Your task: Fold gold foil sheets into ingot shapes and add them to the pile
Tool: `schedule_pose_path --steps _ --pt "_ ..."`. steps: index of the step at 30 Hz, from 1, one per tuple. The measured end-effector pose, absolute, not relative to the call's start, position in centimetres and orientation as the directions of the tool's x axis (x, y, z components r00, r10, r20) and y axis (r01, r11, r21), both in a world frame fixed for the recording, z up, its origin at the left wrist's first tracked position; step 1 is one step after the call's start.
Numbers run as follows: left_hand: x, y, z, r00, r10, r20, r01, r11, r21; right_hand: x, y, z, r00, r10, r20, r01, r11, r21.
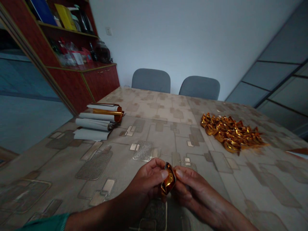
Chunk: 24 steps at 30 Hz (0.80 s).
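Between my two hands is a small folded gold foil paper ingot [169, 179], shiny with a hollow in its middle, held just above the table's near side. My left hand [151, 178] pinches its left side, thumb on the front face. On the opposite side, my right hand [192, 189] grips the edge between thumb and fingers. Some fingertips are hidden behind the foil. A cluster of finished-looking gold foil ingots [232, 131] lies on the right of the table. At the left rest several curled stacks of gold-and-white foil paper [93, 123].
A patterned cloth covers the table [154, 128]. Two grey chairs [151, 80] stand at its far edge by the wall. One more foil sheet [298, 152] lies at the right edge. A red cabinet [101, 81] with shelves is at the back left.
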<state>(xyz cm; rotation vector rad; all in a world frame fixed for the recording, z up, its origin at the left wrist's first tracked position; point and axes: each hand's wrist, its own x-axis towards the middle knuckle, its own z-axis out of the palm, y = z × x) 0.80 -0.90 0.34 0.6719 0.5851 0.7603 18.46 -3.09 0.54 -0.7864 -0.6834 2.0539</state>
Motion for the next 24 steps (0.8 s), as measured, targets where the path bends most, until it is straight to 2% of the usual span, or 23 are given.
schedule_pose_path --steps 16,20,24 --pt "0.3 -0.6 0.0 0.726 0.670 -0.154 -0.458 0.639 0.619 18.6 -3.2 0.7 -0.415 0.858 -0.304 -0.483 -0.491 -0.725" --pt "-0.4 0.3 -0.2 0.771 0.630 -0.091 -0.363 0.552 0.751 19.0 -3.0 0.9 -0.444 0.845 -0.297 -0.466 -0.502 -0.729" --pt "-0.8 0.8 0.3 0.758 0.644 -0.103 -0.206 0.386 0.899 19.2 -2.8 0.9 -0.449 0.836 -0.315 -0.450 -0.516 -0.729"
